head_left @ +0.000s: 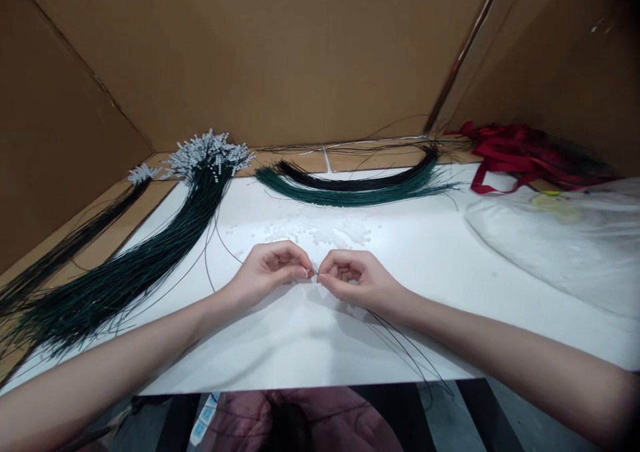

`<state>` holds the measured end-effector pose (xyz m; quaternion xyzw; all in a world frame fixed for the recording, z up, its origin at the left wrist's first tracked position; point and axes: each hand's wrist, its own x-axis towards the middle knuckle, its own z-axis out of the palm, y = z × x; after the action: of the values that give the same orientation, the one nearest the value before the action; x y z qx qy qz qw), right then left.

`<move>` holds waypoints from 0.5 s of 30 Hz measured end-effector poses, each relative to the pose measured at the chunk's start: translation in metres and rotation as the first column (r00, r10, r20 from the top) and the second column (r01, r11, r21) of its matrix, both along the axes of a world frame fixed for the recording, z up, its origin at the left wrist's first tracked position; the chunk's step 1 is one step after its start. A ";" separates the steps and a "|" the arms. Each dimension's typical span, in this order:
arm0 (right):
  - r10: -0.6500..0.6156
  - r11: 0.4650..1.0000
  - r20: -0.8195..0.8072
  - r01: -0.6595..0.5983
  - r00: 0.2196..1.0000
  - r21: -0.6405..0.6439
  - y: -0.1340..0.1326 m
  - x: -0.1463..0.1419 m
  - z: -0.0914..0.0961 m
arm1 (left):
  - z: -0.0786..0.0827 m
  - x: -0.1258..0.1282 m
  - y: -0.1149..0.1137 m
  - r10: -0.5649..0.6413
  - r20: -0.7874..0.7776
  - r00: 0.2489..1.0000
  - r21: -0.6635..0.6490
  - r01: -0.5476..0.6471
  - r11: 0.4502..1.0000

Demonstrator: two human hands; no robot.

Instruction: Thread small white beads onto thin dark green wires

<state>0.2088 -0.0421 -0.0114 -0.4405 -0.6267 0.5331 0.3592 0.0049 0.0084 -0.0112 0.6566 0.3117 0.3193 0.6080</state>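
Note:
Over the white board, my left hand [270, 271] and my right hand [361, 277] meet fingertip to fingertip, both closed in a pinch. A short piece of thin dark wire [315, 272] shows between them. Dark wire strands [400, 337] run out beneath my right wrist and hang over the near board edge. Just beyond my fingers lie many small white beads [320, 227], spread loosely. What the fingertips cover is too small to make out.
A thick bundle of green wires [150, 259] with white beaded tips [207, 155] lies left, beside a thinner bundle [75, 239]. Bare green and black wires [355, 195] curve along the back. Red ribbon [530, 155] and a clear plastic bag [565, 239] lie right. Cardboard walls [280, 52] enclose the board.

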 end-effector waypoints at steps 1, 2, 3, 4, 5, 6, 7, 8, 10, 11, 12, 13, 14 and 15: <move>0.002 1.000 0.006 -0.002 1.000 0.005 0.000 0.000 0.000 | 0.000 0.000 0.000 -0.001 -0.002 1.000 0.002 0.001 1.000; 0.002 1.000 0.013 -0.002 1.000 0.010 0.000 0.000 0.000 | 0.000 0.000 0.000 0.000 -0.003 1.000 0.003 0.000 1.000; -0.001 1.000 0.019 0.000 1.000 0.014 0.001 0.000 0.000 | 0.000 0.000 0.000 0.003 -0.005 1.000 0.002 -0.003 1.000; -0.003 1.000 0.025 0.002 1.000 0.016 0.001 0.000 0.000 | 0.000 0.000 0.000 0.006 -0.005 1.000 -0.001 -0.006 1.000; -0.005 1.000 0.028 0.004 1.000 0.018 0.001 0.000 0.000 | 0.000 0.000 0.000 0.008 -0.004 1.000 -0.003 -0.008 1.000; -0.006 1.000 0.029 0.005 1.000 0.018 0.001 -0.001 0.000 | 0.000 0.000 0.000 0.009 -0.005 1.000 -0.004 -0.009 1.000; -0.007 1.000 0.031 0.006 0.999 0.017 0.001 -0.001 0.000 | 0.000 0.000 0.000 0.011 -0.006 1.000 -0.004 -0.011 1.000; -0.008 1.000 0.035 0.007 0.999 0.015 0.000 -0.001 0.000 | 0.001 0.000 -0.001 0.013 -0.011 1.000 -0.002 -0.013 1.000; -0.009 1.000 0.041 0.008 0.999 0.015 0.000 -0.002 0.000 | 0.001 0.000 -0.001 0.023 -0.023 0.999 0.006 -0.023 1.000; -0.008 1.000 0.044 0.008 0.999 0.016 0.000 -0.002 0.000 | 0.001 0.001 -0.001 0.030 -0.029 0.999 0.010 -0.029 1.000; -0.007 1.000 0.046 0.006 0.999 0.018 0.000 -0.002 0.000 | 0.001 0.001 -0.001 0.032 -0.031 0.999 0.012 -0.032 0.999; -0.006 1.000 0.045 0.005 0.999 0.021 0.000 -0.001 -0.001 | 0.001 0.001 -0.001 0.032 -0.032 0.999 0.012 -0.032 0.999; -0.003 1.000 0.044 0.002 0.999 0.023 -0.001 -0.001 -0.001 | 0.001 0.001 -0.001 0.031 -0.031 0.999 0.012 -0.031 0.999; -0.004 1.000 0.044 0.002 0.999 0.025 -0.001 -0.001 -0.002 | 0.001 0.001 -0.001 0.031 -0.030 0.999 0.013 -0.030 0.999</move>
<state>0.2074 -0.0427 -0.0133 -0.4484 -0.6404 0.5148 0.3518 0.0060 0.0076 -0.0101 0.6602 0.3289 0.3204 0.5943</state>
